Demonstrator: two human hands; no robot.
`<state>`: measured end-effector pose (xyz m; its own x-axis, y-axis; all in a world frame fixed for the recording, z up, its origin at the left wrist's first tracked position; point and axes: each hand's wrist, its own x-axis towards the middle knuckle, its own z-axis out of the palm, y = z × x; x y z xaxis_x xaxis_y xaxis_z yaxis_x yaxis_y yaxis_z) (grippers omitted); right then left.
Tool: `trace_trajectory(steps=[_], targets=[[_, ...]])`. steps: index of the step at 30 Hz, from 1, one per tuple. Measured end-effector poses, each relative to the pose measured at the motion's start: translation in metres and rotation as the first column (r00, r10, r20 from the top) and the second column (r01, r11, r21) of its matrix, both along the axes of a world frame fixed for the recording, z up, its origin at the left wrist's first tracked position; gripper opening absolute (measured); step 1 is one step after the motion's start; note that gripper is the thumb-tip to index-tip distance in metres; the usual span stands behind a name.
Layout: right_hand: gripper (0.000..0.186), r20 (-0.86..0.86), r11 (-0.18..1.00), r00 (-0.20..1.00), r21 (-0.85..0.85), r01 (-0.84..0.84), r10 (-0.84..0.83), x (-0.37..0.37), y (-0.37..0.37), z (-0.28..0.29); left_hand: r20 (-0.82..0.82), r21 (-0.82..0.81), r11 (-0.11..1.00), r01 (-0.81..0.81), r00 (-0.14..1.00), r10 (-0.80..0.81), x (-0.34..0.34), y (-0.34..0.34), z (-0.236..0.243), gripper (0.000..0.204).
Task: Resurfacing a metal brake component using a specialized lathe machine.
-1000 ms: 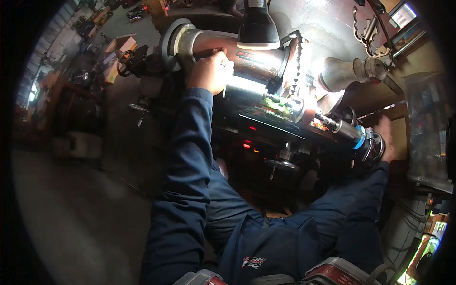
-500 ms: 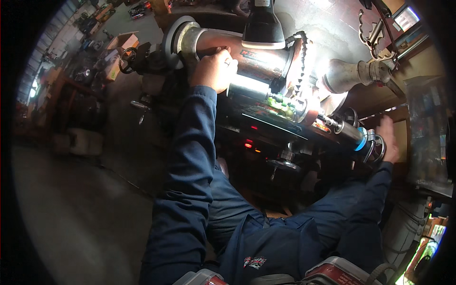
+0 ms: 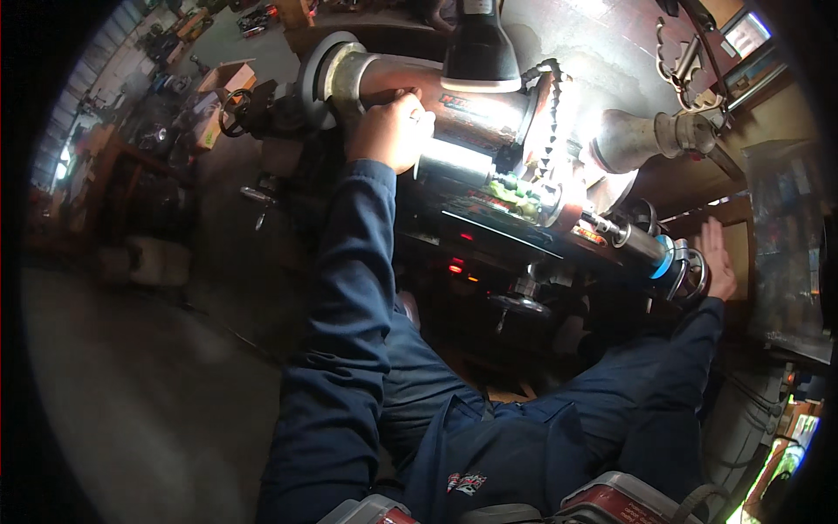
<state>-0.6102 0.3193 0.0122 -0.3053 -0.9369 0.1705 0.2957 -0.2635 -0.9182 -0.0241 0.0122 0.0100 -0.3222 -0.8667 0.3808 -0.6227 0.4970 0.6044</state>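
A bench machine (image 3: 436, 79) with a reddish-brown cylindrical housing spans the upper middle. My left hand (image 3: 391, 129) is closed at the housing's front, beside a shiny metal cylinder (image 3: 456, 161). Its fingers are curled, and whatever they hold is hidden. On the right, my right hand (image 3: 717, 262) lies against the outer side of a chrome handwheel (image 3: 694, 272), its fingers stretched out. Next to this wheel are a blue ring (image 3: 664, 257) and a grey metal cylinder (image 3: 642, 245) on the machine's shaft.
A black work lamp (image 3: 480, 52) hangs over the housing. A second handwheel (image 3: 521, 304) sits low on the machine's front. Behind stands a grey flared metal piece (image 3: 628, 140). Plastic-wrapped stock (image 3: 790, 244) is at the far right, wooden boxes (image 3: 225, 79) at the far left.
My right hand has shifted slightly down and outward along the handwheel, its fingers more spread. My left hand stays in nearly the same place.
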Motion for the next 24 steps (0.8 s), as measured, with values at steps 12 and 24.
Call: trace_trajectory(steps=[12,24], targets=[[0.046,-0.358,0.844,0.922,0.441,0.307,-0.148,-0.170,0.017,-0.119,-0.016,0.068,0.996,0.055,0.998,-0.054,-0.004,0.003,0.013,0.020],[0.048,0.107,0.824,0.961,0.496,-0.273,0.254,-0.053,-0.063,-0.132,0.021,0.111,0.992,-0.063,0.998,0.061,-0.001,0.007,0.012,0.018]])
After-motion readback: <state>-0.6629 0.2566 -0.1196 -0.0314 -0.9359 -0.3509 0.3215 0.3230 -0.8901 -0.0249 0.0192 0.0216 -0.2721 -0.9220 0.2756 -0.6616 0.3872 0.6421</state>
